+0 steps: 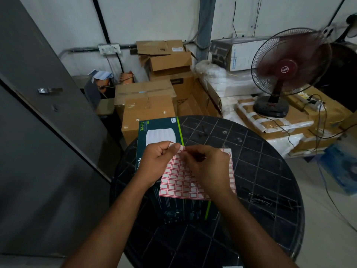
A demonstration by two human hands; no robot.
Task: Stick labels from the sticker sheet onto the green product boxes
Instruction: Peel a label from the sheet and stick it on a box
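Head view: sticker sheet (185,178) (red-bordered labels, white centres) held above the green product box (154,132), which lies flat on the round dark tabletop (260,171). Left hand (156,161) pinches the sheet's upper left corner, fingers closed on it. Right hand (208,167) lies over the sheet, fingertips pinched at the same top edge, touching the left; whether a label is lifted, cannot tell.

Single view, head-worn wide-angle camera: looks forward and steeply down from above a round black table (260,171), close over the person's two forearms, which enter from the bottom edge. Upper frame reaches the far wall, stacked cardboard boxes (148,105) and a standing fan (289,70) (edges bowed by lens); no second view shares the scene
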